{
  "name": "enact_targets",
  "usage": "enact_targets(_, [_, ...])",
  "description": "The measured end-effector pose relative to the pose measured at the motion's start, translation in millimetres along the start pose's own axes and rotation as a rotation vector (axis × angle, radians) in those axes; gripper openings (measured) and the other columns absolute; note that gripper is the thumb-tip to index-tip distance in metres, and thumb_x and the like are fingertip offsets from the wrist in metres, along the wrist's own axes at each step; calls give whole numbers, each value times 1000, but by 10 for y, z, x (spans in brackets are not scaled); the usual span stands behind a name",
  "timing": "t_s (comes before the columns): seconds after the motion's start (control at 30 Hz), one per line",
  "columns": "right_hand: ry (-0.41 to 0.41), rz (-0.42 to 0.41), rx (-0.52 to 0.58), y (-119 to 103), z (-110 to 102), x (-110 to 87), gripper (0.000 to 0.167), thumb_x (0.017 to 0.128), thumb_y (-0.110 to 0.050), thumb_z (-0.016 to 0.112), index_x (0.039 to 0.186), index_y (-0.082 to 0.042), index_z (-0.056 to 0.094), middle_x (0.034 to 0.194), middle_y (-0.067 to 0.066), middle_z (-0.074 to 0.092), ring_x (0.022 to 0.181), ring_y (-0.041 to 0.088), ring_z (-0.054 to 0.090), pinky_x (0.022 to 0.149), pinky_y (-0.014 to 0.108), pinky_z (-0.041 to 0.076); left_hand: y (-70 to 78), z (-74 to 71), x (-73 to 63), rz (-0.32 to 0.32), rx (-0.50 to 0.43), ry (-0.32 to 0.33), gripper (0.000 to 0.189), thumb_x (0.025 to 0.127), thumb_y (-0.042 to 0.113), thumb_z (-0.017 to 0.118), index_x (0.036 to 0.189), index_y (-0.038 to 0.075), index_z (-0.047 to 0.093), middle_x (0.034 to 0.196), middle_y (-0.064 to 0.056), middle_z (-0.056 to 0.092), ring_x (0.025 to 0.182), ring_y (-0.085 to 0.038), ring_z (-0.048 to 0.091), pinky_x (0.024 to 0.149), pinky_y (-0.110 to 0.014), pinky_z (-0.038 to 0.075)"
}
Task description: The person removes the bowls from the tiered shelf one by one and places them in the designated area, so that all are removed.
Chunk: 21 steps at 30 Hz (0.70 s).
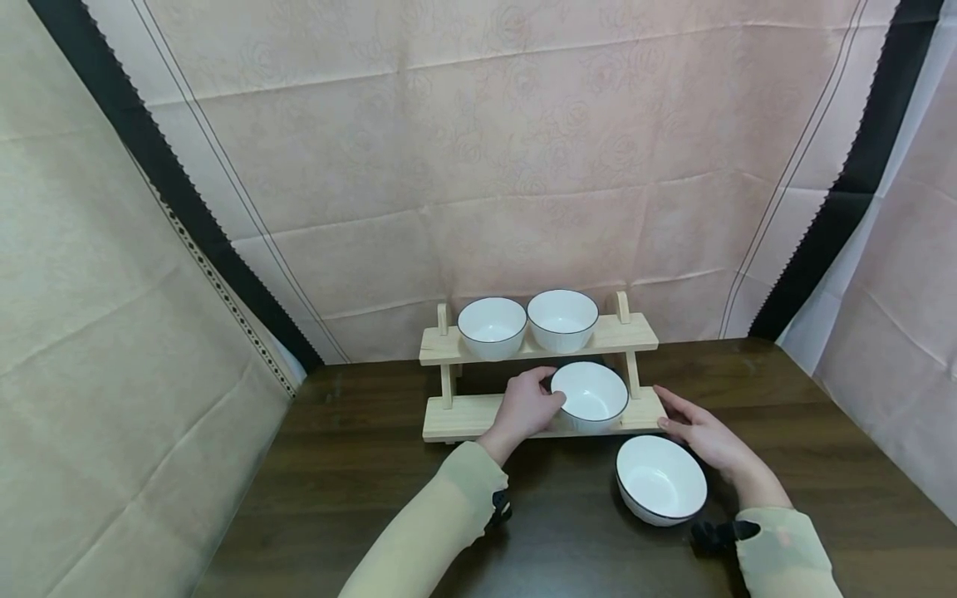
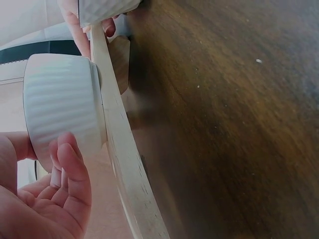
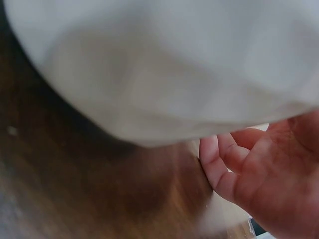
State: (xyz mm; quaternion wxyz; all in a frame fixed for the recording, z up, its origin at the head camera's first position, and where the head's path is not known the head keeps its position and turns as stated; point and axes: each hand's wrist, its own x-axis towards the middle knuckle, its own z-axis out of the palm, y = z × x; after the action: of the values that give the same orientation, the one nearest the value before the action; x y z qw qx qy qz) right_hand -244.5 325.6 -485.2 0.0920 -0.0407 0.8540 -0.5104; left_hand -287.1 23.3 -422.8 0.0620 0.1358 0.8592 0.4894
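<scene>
A two-tier wooden rack stands on the table, with a white dark-rimmed bowl on the right part of its lower tier. My left hand grips this bowl by its left side, thumb at the rim. In the left wrist view, the bowl's ribbed wall shows, its base right at the plank. At the right end of the lower tier, my right hand holds the plank's end between thumb and fingers. Another white bowl sits on the table, just in front of that hand.
Two matching bowls, a left one and a right one, stand side by side on the upper tier. Pale cloth hangs behind the dark wooden table and along both sides.
</scene>
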Motion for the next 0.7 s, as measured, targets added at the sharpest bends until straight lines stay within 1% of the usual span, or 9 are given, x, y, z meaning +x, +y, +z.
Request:
enact_targets(0.2, [3,6,-2,-10,5,-13,65,96,-36,47,151,-21,15,152,23,20,134,42,31,101,51,41,-12,10,8,-1,-8,5,44,87,23,57,131,15,53,64,-3,61,48,-18,59,51,-29,52])
enact_targets(0.43, [-2,8,3,-12,8,-18,66,95,-37,48,151,-22,15,152,23,20,135,42,30,101,52,40,-41,38,17,-17,-38,6,45,87,23,56,132,16,52,65,-4,61,47,-19,58,51,-29,54])
enact_targets(0.7, [-3,7,5,-20,5,-16,66,95,-37,47,151,-22,15,152,23,19,135,42,30,101,52,40,-56,52,24,-22,-59,8,45,88,24,56,132,17,52,60,-6,58,48,-19,58,52,-30,54])
